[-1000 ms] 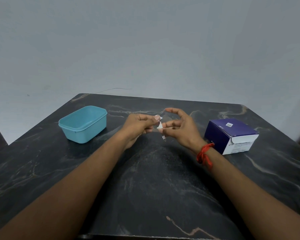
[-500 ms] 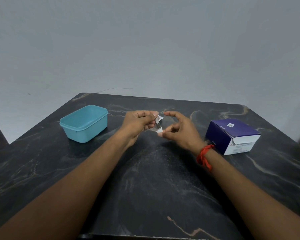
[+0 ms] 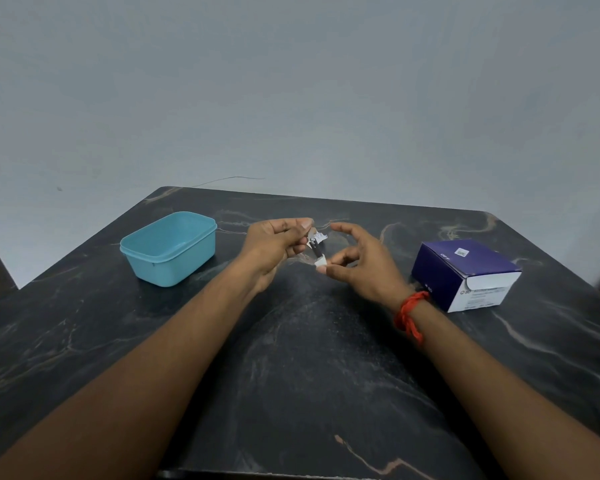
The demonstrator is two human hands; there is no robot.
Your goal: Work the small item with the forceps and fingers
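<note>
Above the middle of the dark marble table [image 3: 309, 375], both my hands hold a small packet [image 3: 317, 245] of white paper and clear film with a dark item inside. My left hand [image 3: 276, 249] pinches its upper end between thumb and fingers. My right hand [image 3: 357, 261] pinches the lower white end between thumb and a fingertip, with the other fingers curved above. The packet looks partly peeled apart. A red thread is tied round my right wrist.
A light-blue plastic tub [image 3: 170, 247] stands open at the left of the table. A purple and white carton [image 3: 465, 273] lies at the right. A plain grey wall rises behind the table's far edge.
The two hands have drawn slightly apart and the packet has opened wider, its dark contents now showing. The tub and the carton have stayed where they were.
</note>
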